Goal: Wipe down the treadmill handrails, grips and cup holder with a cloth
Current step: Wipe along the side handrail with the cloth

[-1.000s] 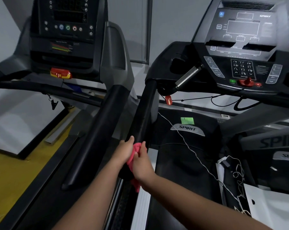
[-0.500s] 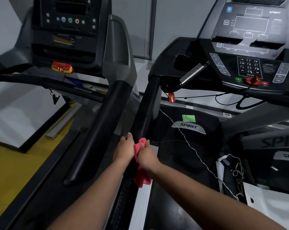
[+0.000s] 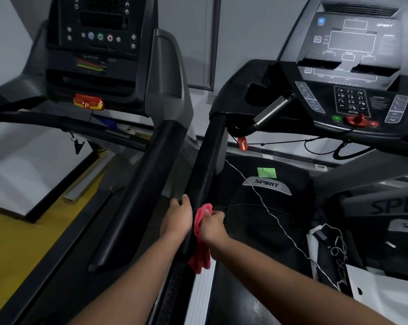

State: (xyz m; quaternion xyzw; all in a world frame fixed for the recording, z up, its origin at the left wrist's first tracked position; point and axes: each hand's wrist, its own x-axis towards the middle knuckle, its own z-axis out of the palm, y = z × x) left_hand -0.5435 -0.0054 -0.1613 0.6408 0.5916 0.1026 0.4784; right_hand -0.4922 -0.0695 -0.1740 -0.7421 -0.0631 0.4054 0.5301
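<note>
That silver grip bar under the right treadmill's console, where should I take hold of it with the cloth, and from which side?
Best wrap the cloth round the bare middle of the silver grip bar, coming from the front and below: it is a round bar slanting up to the right, and the console sits close above it.

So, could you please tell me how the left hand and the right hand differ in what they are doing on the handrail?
The left hand grips the handrail bare, while the right hand holds the red cloth against it. The left hand sits on the rail's left side and slightly further up; the right hand on its right side. Both are at the handrail's lower end.
</note>
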